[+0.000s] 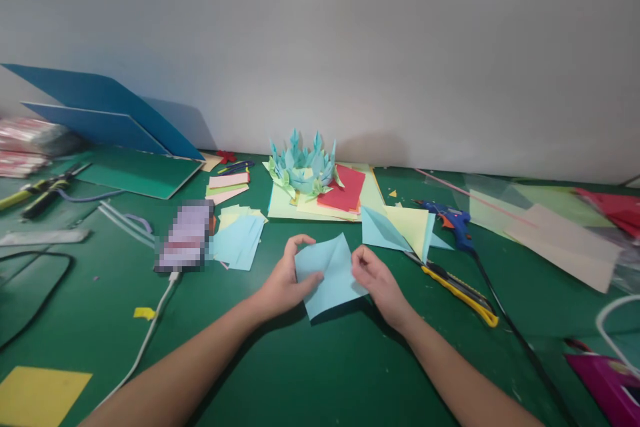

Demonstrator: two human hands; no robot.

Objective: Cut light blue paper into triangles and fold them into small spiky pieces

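A light blue sheet of paper (333, 280), creased across its middle, is held just above the green table between both hands. My left hand (295, 277) grips its left side, thumb on top and fingers behind. At the right edge, my right hand (375, 275) pinches the same paper with curled fingers. Just beyond the right hand lie folded blue and yellow papers (407, 227). Loose blue sheets (241, 240) sit to the left of the hands. Farther back stands a blue and green folded-paper crown shape (305, 167) on a stack of coloured paper.
On the right are a yellow utility knife (460, 293), a blue glue gun (457, 223) with its black cord, and pale sheets (570, 240). To the left lie a phone (186, 237) on a white cable, pliers (47, 193) and blue-green boards (145, 170). A white partition (320, 53) stands behind.
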